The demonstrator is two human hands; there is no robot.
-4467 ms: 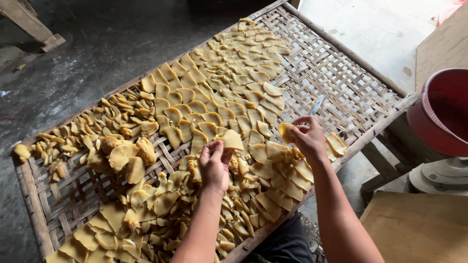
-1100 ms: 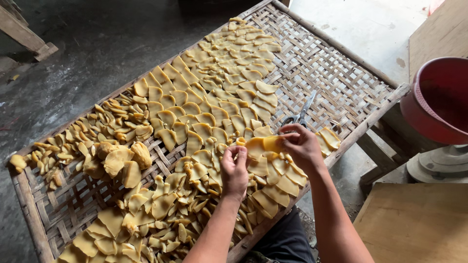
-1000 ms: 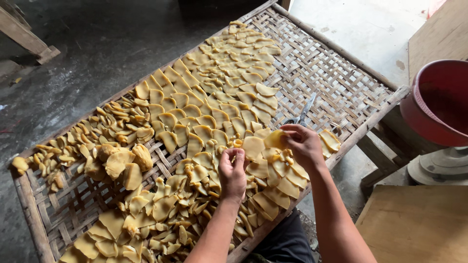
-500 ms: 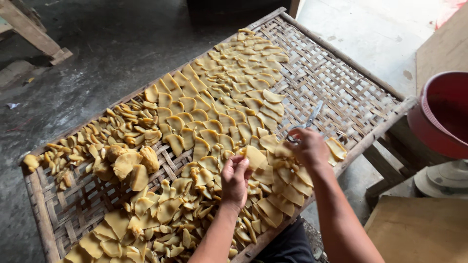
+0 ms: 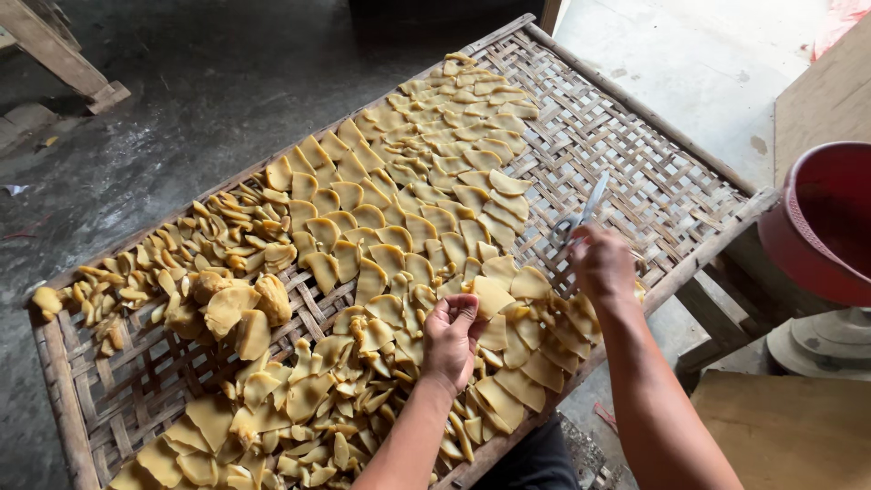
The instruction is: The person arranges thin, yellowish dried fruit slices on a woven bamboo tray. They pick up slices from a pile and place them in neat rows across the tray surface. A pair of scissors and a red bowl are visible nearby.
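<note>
Dark concrete floor surrounds a woven bamboo drying rack that serves as the surface, running diagonally from near left to far right. At its left end lie small curled yellow scraps and a few thicker lumps; the middle carries neat overlapping rows of thin yellow slices, and the near edge holds a looser heap.

Near the centre, the left hand has its grip closed on one pale yellow slice, thumb and fingertips pinching its lower edge. That slice stands tilted up off the rack, its long axis running up and to the right, the rounded end pointing toward the tidy rows beyond. Further right, the right hand rests on the handles of a pair of scissors that lie on the bare weave, blades pointing away toward the far right; whether those fingers are closed on the handles I cannot tell, since the hand's back hides them.

By the look of it, the step in hand is taking up the scissors to trim the pinched slice. The next move would call for bringing the blades to the slice's edge while the left grip holds it steady.

At far right sits a red basin on a pale stand.
</note>
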